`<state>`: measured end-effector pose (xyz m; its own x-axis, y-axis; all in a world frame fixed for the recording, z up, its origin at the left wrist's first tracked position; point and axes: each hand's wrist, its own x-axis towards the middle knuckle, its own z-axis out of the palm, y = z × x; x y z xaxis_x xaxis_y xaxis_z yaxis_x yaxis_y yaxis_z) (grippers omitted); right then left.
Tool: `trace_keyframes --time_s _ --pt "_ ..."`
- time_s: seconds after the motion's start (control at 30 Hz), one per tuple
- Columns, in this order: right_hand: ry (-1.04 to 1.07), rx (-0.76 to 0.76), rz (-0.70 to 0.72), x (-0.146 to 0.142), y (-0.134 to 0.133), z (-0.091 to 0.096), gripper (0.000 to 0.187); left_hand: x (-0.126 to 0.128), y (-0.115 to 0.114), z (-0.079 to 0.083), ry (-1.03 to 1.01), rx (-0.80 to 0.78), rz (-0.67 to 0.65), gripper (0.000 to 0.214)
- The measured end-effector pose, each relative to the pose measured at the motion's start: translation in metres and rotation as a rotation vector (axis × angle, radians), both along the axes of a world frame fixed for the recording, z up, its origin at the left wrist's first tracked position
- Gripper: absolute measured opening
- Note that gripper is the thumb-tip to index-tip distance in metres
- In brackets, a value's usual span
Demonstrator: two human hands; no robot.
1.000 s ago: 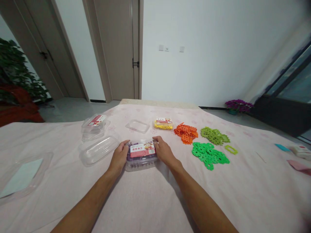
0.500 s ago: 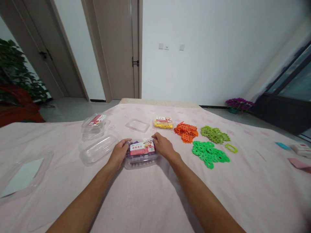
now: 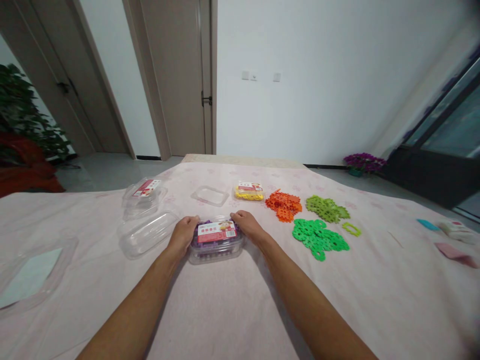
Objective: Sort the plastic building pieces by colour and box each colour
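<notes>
A clear plastic box [image 3: 216, 241] with purple pieces inside and a red and white label on its lid rests on the pink cloth before me. My left hand [image 3: 183, 234] grips its left end near the far corner, fingers closed on the edge. At the far right corner, my right hand [image 3: 246, 224] pinches the rim in the same way. Just beyond the box sits a smaller clear box of yellow pieces [image 3: 249, 191], lid on. To the right lie loose piles of orange pieces [image 3: 284, 205], bright green pieces [image 3: 318, 237] and olive-green pieces [image 3: 327, 207].
Left of my hands are an open clear container [image 3: 148, 235], stacked clear containers with a label [image 3: 144, 195] and a tray with white paper [image 3: 32, 277]. A clear lid [image 3: 210, 195] lies behind. A yellow-green frame piece [image 3: 351, 229] and a blue item [image 3: 427, 224] lie to the right.
The view has shifted slightly, so everything sits a little further left. Both hands stay on the box of purple pieces, with no clear movement of the box on the cloth.
</notes>
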<state>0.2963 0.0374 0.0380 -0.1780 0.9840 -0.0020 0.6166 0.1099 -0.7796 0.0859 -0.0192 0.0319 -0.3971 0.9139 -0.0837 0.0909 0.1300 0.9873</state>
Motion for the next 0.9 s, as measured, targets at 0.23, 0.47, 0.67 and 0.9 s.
trace_keyframes --time_s 0.23,0.47,0.67,0.9 --pt "0.370 -0.112 -0.077 -0.007 0.002 -0.012 0.019 -0.002 0.008 -0.007 -0.117 -0.029 -0.008 0.039" --pt "0.363 -0.019 -0.072 -0.004 0.005 -0.022 0.020 -0.002 0.007 -0.012 -0.053 -0.008 -0.010 0.038" --pt "0.116 0.018 -0.034 0.007 -0.006 -0.011 0.034 -0.007 0.001 -0.006 0.188 0.048 0.008 0.028" --pt "-0.103 -0.023 -0.010 0.016 -0.054 0.005 0.050 -0.007 -0.008 0.007 0.588 -0.009 0.007 0.023"
